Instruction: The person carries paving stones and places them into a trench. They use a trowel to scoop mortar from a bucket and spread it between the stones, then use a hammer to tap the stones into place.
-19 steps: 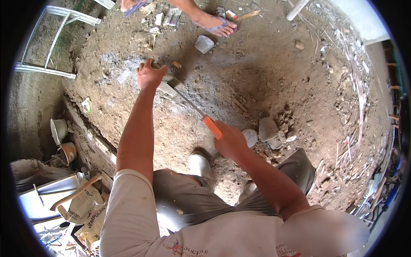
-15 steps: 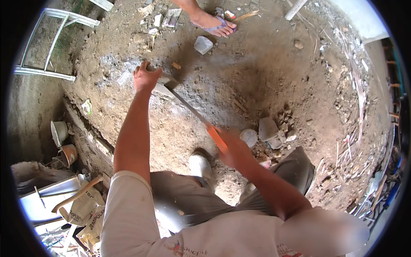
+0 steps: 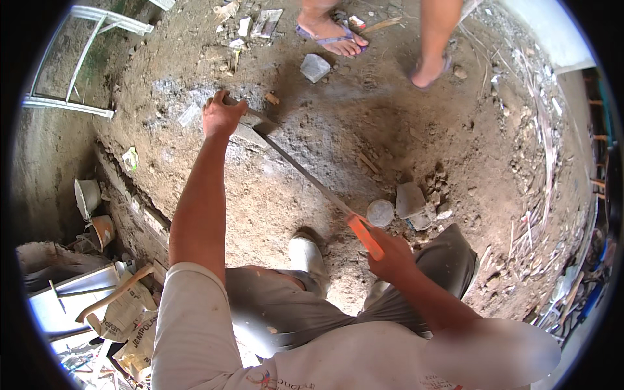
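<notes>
My right hand (image 3: pixel 391 255) is closed around the orange handle of a handsaw (image 3: pixel 368 239). The saw's long narrow blade slants up and left to a pale grey block (image 3: pixel 246 134) on the dirt, its far end touching the block. My left hand (image 3: pixel 223 117) grips the block's far left part, fingers curled over its edge. What the block is made of cannot be told, and its underside is hidden.
Another person's foot in a purple sandal (image 3: pixel 333 38) stands beyond the block, near a whitish stone (image 3: pixel 314 67). A round pale lid-like thing (image 3: pixel 380 212) and rocks (image 3: pixel 410 200) lie near my right knee. Metal frames (image 3: pixel 71 107), buckets (image 3: pixel 88 198) and paper sacks (image 3: pixel 123 315) are at left.
My right hand has drawn the saw back toward me and to the right, baring more blade. My left hand stays on the block. The other person's second leg has come into view.
</notes>
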Available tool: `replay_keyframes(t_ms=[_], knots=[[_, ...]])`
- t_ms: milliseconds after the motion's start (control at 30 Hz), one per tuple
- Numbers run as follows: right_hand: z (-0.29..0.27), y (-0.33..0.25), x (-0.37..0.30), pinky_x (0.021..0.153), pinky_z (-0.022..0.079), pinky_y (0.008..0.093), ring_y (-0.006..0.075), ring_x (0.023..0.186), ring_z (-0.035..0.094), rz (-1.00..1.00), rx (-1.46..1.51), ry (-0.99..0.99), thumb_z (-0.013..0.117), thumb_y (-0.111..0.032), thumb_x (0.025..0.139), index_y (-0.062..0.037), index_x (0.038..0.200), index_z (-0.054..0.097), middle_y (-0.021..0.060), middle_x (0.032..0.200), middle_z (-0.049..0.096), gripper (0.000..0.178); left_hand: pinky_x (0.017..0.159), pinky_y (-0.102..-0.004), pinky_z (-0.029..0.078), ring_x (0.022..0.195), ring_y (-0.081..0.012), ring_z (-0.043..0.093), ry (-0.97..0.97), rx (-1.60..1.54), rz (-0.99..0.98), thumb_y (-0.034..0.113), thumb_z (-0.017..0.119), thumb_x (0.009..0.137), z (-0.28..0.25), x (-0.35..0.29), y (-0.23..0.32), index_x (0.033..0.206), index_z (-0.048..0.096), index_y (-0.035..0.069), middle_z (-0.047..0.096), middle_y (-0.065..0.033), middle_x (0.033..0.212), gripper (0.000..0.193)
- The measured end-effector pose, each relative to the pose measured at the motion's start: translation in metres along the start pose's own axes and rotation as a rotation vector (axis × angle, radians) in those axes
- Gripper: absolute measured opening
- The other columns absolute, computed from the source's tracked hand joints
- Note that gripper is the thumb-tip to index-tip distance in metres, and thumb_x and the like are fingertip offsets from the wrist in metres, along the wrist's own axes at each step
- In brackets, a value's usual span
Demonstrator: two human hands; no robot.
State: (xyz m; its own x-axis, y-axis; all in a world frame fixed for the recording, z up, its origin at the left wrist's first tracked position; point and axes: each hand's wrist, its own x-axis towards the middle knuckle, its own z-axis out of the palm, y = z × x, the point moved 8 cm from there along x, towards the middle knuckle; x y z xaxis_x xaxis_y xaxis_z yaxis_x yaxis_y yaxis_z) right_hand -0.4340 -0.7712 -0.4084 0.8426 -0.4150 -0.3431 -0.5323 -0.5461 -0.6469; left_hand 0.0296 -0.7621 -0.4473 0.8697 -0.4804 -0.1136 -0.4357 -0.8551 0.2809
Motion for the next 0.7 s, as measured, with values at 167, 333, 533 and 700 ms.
replay_keyframes(t_ms=[167, 333, 533, 700], knots=[[-0.009, -0.025, 0.085, 0.061, 0.050, 0.0510, 0.0408, 0.068, 0.062, -0.068, 0.082, 0.174, 0.061, -0.006, 0.080, -0.0068, 0.124, 0.052, 0.0185, 0.081, 0.065, 0.044, 0.103, -0.0423, 0.043, 0.121, -0.0315, 0.051, -0.011, -0.010, 0.013, 0.043, 0.070, 0.070, 0.005, 0.004, 0.013, 0.131, 0.056, 0.013, 0.056, -0.0136, 0.126, 0.070], [-0.005, -0.029, 0.046, 0.066, 0.052, 0.0495, 0.0384, 0.078, 0.066, -0.019, 0.113, 0.034, 0.061, -0.004, 0.079, -0.0161, 0.133, 0.048, 0.0150, 0.096, 0.068, 0.058, 0.105, -0.0419, 0.041, 0.121, -0.0307, 0.050, 0.015, -0.031, 0.000, 0.041, 0.070, 0.071, -0.001, 0.003, -0.020, 0.134, 0.053, 0.013, 0.056, -0.0137, 0.124, 0.071], [0.004, 0.004, 0.045, 0.061, 0.050, 0.0503, 0.0390, 0.075, 0.065, -0.005, 0.114, 0.158, 0.064, -0.007, 0.078, -0.0100, 0.122, 0.053, 0.0168, 0.081, 0.066, 0.046, 0.102, -0.0422, 0.043, 0.121, -0.0310, 0.051, -0.050, -0.003, 0.003, 0.044, 0.069, 0.070, 0.003, 0.001, 0.012, 0.131, 0.056, 0.014, 0.057, -0.0141, 0.125, 0.070], [0.021, 0.002, 0.076, 0.062, 0.049, 0.0505, 0.0415, 0.074, 0.063, 0.120, 0.159, 0.046, 0.063, -0.008, 0.078, -0.0072, 0.121, 0.055, 0.0191, 0.081, 0.065, 0.043, 0.100, -0.0419, 0.045, 0.117, -0.0312, 0.055, -0.017, 0.001, -0.018, 0.044, 0.070, 0.069, 0.007, 0.001, 0.009, 0.130, 0.057, 0.015, 0.059, -0.0142, 0.123, 0.069]])
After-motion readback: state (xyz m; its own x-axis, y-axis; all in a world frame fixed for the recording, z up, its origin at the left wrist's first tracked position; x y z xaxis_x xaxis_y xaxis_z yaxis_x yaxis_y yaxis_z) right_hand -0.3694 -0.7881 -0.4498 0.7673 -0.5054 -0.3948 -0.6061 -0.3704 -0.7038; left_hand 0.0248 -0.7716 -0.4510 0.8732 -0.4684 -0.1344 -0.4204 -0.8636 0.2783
